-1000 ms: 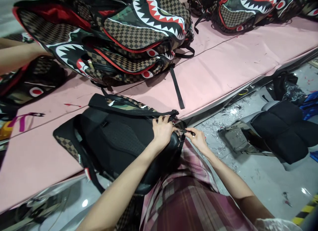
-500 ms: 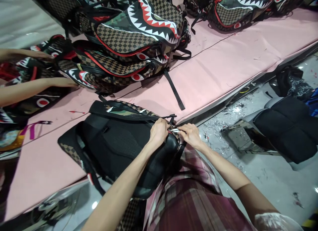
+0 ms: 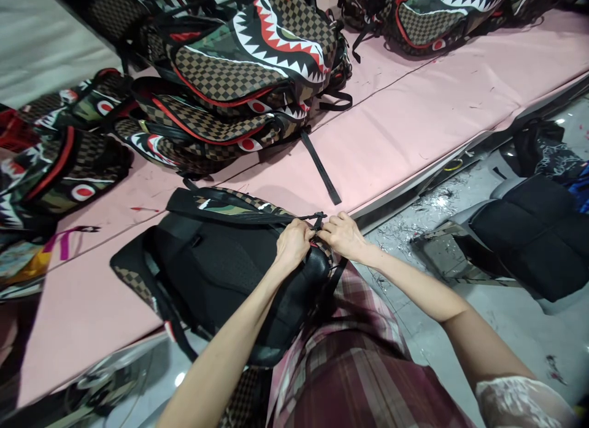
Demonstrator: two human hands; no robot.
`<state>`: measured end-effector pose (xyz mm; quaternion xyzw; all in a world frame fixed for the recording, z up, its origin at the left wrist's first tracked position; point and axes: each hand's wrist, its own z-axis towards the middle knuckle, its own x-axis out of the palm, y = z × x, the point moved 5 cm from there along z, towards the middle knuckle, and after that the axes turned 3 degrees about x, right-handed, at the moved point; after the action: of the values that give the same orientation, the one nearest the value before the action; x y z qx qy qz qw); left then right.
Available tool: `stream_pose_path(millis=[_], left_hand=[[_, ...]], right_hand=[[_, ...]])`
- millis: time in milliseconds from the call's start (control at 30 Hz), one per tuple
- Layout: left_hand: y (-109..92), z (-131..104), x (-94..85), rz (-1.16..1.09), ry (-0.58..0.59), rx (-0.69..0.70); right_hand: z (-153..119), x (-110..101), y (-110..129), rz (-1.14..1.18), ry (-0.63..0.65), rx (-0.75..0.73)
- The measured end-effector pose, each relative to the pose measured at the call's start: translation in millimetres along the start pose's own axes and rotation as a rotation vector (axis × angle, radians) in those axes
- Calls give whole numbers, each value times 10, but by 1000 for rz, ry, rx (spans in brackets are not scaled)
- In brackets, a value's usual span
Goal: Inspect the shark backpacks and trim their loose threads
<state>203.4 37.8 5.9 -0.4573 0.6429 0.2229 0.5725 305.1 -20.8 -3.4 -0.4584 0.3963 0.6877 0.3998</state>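
Note:
A black backpack (image 3: 225,262) lies with its padded back panel up, across the table edge and against my lap. At its right end, my left hand (image 3: 294,241) is closed in a pinch on the backpack's edge, by the end of a black strap (image 3: 271,219). Close against it, my right hand (image 3: 344,236) has its fingers pinched together at the same spot, beside a small dark strap piece (image 3: 318,220). What lies between the right fingertips is too small and covered to make out. Checkered fabric (image 3: 133,284) shows along the bag's side.
Backpacks with shark-mouth prints (image 3: 257,53) are stacked on the pink table (image 3: 391,115) ahead. Further bags stand at left (image 3: 69,176) and far right (image 3: 442,16). A black cushioned stool (image 3: 529,231) stands on the floor at right, among thread scraps.
My right hand has moved up and left against my left fingertips; the white pointed piece beside it is now out of sight. Another person's arms at left have left the view.

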Motion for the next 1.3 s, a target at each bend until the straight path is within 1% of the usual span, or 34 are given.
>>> stream_pose_path(millis=[67,133,400,633,767,967,1067,1100,1133,1167,1233,1267,1300], left_hand=[[-3,-6,-6,-10,0,2],[0,-13,-7,-25,-4,5],[40,-37,22,-80,-35,0],[30,-41,17,-109,-45,15],[34,-51,23,-114,-40,6],[51,-41,58,-156,-44,25],[52,-36,50,-219,-47,16],[41,-52,34,-254,-48,35],[19,-83,9,-291,-48,80],[-10,-132,-20,-327,-38,156],[-62,-290,-77,-395,15,359],[-56,-388,-101,-425,43,440],[-13,-485,-123,-450,50,475]], right_hand=[[41,-15,16,-21,-4,-45],[42,-26,27,-27,-14,-60],[-126,-19,11,9,-49,50],[-153,-16,3,0,-47,97],[-127,-4,19,7,-34,69],[-8,14,80,-36,16,44],[-15,-4,53,20,42,53],[-53,-14,-4,63,36,97],[-116,-24,-96,120,16,175],[-209,-31,-223,189,-16,288],[-493,-22,-542,346,-100,581],[-669,-7,-698,416,-145,730],[-848,7,-831,468,-188,864]])
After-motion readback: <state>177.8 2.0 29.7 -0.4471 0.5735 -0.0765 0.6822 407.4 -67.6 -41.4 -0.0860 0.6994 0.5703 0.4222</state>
